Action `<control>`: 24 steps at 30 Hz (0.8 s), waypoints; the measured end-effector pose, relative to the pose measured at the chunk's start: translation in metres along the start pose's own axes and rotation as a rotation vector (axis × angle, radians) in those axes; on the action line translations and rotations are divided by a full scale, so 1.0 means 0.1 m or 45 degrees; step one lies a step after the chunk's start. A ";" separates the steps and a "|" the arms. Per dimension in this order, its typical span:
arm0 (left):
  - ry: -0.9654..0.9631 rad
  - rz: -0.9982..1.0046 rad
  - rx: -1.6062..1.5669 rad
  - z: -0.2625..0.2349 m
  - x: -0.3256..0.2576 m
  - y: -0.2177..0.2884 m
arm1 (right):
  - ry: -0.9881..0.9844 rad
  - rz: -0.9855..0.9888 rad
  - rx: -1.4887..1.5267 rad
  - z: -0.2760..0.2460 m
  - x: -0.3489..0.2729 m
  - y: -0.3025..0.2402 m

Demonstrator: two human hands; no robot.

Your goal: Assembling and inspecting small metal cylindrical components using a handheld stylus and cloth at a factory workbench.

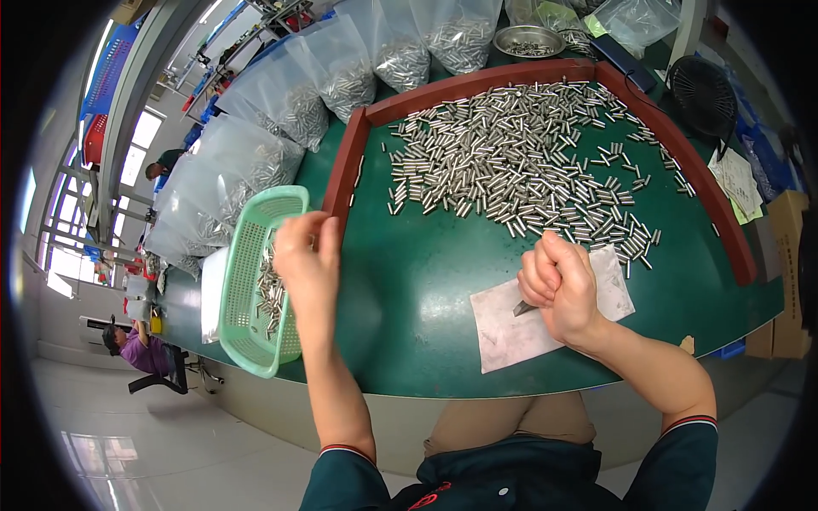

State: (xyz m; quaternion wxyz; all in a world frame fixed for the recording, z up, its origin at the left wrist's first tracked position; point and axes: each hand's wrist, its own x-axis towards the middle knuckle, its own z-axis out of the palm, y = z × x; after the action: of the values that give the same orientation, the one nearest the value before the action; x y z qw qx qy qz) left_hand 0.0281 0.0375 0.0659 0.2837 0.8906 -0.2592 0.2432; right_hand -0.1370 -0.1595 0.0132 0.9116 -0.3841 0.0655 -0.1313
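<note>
My left hand (305,255) hangs over the right rim of a green plastic basket (233,298), its thumb apart from the bent fingers and nothing visible in it. Short metal pins (271,298) lie inside the basket. Closed in a fist, my right hand (560,285) grips a small tool with a dark, pointed tip (522,308); the fingers hide the rest of it. Below that fist a stained white sheet (511,336) lies on the green table. Beyond the sheet spreads a large heap of shiny metal pins (503,145).
A red-brown wooden border (348,162) surrounds the heap on three sides. Plastic bags of metal pins (400,64) line the back and left. A metal bowl (530,43) stands behind, a black fan (703,94) at the far right. A seated person (145,347) is farther left.
</note>
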 end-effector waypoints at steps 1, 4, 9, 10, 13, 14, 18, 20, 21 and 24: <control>-0.101 0.123 -0.009 0.19 -0.02 0.06 | 0.005 0.000 -0.007 -0.02 0.00 0.00; -0.363 0.234 -0.223 0.54 -0.14 0.42 | -0.001 -0.010 0.001 0.00 0.00 0.00; -0.416 0.324 -0.160 0.91 -0.22 0.56 | -0.002 0.006 0.020 0.02 0.00 0.00; -0.420 0.326 -0.163 0.95 -0.21 0.54 | 0.004 0.005 0.020 0.02 -0.01 0.00; -0.421 0.327 -0.130 1.03 -0.20 0.49 | 0.004 0.004 0.010 0.03 0.00 0.00; -0.402 0.342 -0.126 1.04 -0.20 0.48 | 0.008 0.013 0.014 0.04 0.00 0.00; -0.525 0.346 -0.205 1.00 -0.21 0.48 | 0.017 0.015 0.017 0.02 0.00 -0.01; -0.584 0.343 -0.252 0.95 -0.24 0.45 | 0.025 0.015 0.017 0.02 0.00 -0.02; -0.611 0.382 -0.230 0.91 -0.25 0.42 | 0.028 0.015 0.016 0.02 0.00 -0.01; -0.631 0.437 -0.205 0.82 -0.30 0.45 | 0.015 0.012 0.009 0.01 0.00 -0.01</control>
State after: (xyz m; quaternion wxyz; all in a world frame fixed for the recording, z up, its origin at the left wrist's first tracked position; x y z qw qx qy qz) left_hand 0.0020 -0.0356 0.0062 0.2364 0.8405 -0.4856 0.0418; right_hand -0.1365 -0.1592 0.0146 0.9132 -0.3797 0.0722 -0.1294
